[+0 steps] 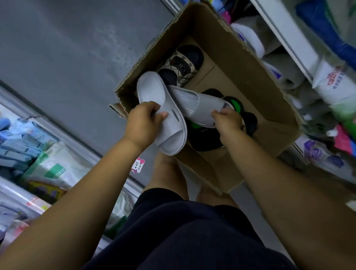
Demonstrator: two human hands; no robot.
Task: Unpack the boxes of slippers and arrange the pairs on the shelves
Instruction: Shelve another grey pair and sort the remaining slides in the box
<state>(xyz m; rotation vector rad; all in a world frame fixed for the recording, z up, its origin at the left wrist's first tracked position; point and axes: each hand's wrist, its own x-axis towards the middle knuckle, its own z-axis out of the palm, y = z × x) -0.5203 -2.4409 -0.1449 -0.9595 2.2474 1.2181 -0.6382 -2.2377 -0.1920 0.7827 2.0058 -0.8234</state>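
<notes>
We judge the job partly done. Our left hand (142,124) grips one grey slipper (154,93) and our right hand (229,121) pinches the second grey slipper (196,104), both over the open box (237,55). Patterned slippers (181,63) and black-green slippers (205,140) lie inside, unshelved.

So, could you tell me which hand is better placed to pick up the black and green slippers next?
Probably the right hand: it is directly above the black and green slippers in the box, while the left hand is over its left edge. Each holds a grey slipper, though.
</notes>
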